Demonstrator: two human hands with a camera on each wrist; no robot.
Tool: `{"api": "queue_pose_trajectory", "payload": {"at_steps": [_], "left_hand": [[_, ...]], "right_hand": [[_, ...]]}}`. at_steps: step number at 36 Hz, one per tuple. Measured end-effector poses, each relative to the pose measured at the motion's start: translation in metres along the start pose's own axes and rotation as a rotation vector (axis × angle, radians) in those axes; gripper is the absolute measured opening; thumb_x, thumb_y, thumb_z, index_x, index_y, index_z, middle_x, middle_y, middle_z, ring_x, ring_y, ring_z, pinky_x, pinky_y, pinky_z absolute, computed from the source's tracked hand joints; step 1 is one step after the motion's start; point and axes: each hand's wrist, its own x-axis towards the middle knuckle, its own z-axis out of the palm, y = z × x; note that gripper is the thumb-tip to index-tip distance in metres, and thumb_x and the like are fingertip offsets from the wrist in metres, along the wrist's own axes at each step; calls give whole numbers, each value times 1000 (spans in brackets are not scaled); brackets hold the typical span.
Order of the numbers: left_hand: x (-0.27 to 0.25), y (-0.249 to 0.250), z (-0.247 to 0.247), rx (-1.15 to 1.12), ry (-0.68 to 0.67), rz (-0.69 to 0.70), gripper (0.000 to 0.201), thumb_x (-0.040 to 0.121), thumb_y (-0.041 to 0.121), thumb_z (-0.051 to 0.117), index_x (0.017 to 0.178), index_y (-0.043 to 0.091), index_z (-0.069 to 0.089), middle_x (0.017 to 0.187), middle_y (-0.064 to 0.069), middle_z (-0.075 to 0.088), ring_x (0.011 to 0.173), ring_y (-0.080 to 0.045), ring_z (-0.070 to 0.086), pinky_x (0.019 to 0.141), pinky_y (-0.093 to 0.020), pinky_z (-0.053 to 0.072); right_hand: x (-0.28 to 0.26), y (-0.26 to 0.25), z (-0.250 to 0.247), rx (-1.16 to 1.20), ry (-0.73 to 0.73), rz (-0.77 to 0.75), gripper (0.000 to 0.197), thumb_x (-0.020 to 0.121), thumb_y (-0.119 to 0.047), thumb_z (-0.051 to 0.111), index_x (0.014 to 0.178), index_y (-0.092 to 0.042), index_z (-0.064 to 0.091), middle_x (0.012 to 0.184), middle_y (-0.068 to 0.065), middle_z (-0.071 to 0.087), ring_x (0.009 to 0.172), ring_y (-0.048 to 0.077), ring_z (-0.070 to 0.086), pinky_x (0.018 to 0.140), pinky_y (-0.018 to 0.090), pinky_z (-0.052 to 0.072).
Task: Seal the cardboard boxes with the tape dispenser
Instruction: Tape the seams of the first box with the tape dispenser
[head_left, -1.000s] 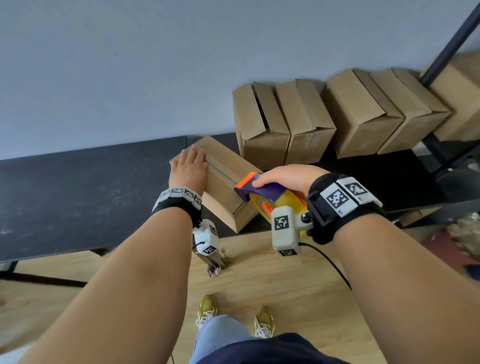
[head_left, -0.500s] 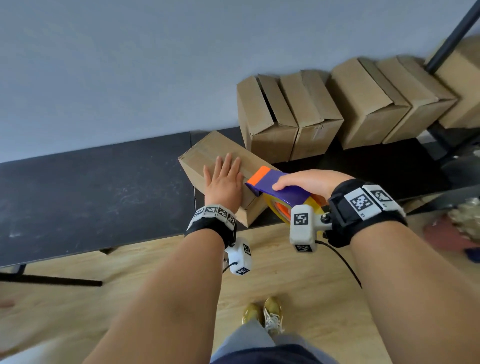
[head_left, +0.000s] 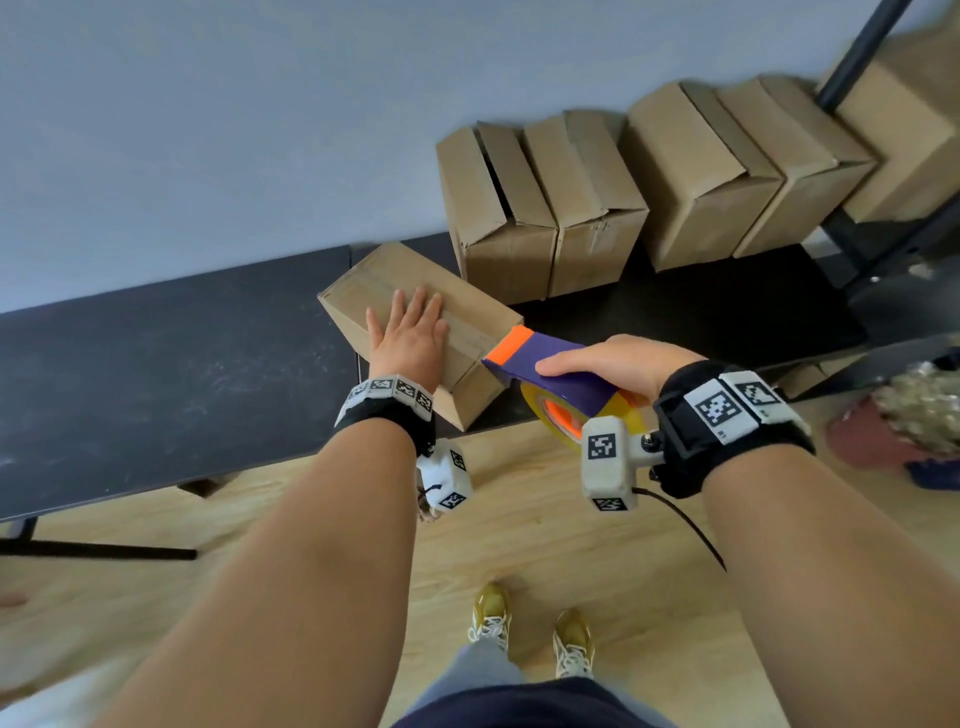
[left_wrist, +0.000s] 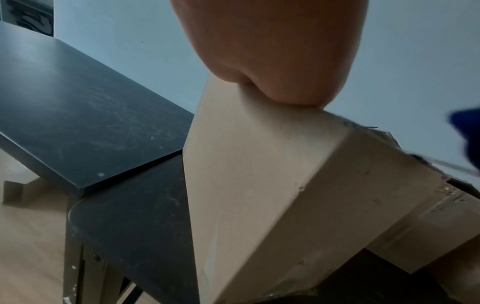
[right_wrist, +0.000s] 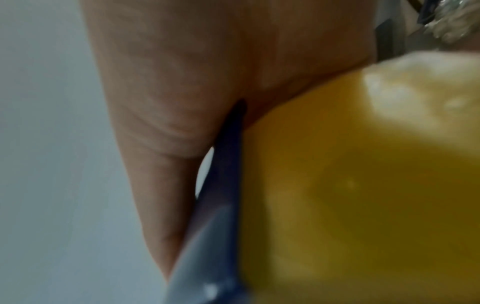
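Note:
A closed cardboard box (head_left: 470, 319) lies at an angle near the front edge of the black table (head_left: 156, 364). My left hand (head_left: 410, 338) lies flat on its top with straight fingers. In the left wrist view the palm (left_wrist: 275, 51) presses on the box (left_wrist: 259, 174). My right hand (head_left: 618, 364) grips a purple and orange tape dispenser (head_left: 545, 364) with a yellow tape roll (head_left: 563, 415). Its orange end is at the box's right corner. In the right wrist view the roll (right_wrist: 363, 185) fills the frame beside the fingers (right_wrist: 155, 154).
Several more cardboard boxes (head_left: 540, 208) lean in a row against the blue-grey wall at the back right. A black metal rack (head_left: 862, 52) stands at the far right. Below the table lies wooden floor (head_left: 519, 545), with my shoes (head_left: 530, 623).
My left hand slid from the box's far left corner back to the middle of its top. The dispenser drew back along the box to its right corner.

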Motion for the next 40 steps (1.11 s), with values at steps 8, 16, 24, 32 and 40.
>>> {"api": "queue_pose_trajectory", "payload": {"at_steps": [8, 16, 24, 32, 40], "left_hand": [[-3, 3, -3, 42, -13, -8, 50, 104, 32, 14, 154, 25, 10, 161, 3, 1, 148, -21, -8, 117, -52, -8], [-2, 4, -3, 5, 11, -28, 50, 104, 36, 13, 154, 25, 12, 161, 4, 4, 148, -19, -3, 119, -45, -6], [-5, 9, 0, -73, 91, -58, 52, 104, 38, 25, 152, 18, 19, 161, -4, 9, 148, -22, 5, 121, -36, 6], [-25, 36, 5, -148, 110, 2, 52, 104, 34, 31, 151, 13, 24, 160, -6, 14, 148, -22, 8, 120, -34, 6], [-46, 33, 7, -112, 29, 83, 76, 91, 36, 46, 154, 17, 8, 161, 1, -1, 148, -16, -8, 120, -36, -5]], "right_hand": [[-3, 21, -4, -11, -43, -3, 59, 69, -65, 74, 102, -17, 63, 97, 5, 71, 89, 21, 68, 81, 34, 53], [5, 23, 7, -35, -29, -21, 54, 72, -64, 73, 95, -15, 65, 94, 5, 72, 90, 23, 69, 90, 36, 52], [9, 21, 28, -14, 0, -40, 46, 80, -61, 68, 86, -16, 59, 86, 3, 66, 77, 19, 63, 64, 28, 45], [13, 20, 32, -9, 29, -83, 43, 82, -59, 66, 86, -17, 58, 83, 1, 61, 74, 15, 58, 59, 27, 40], [14, 24, 29, 3, -7, -65, 50, 79, -60, 68, 94, -12, 64, 90, 6, 70, 80, 20, 66, 70, 30, 48]]}}
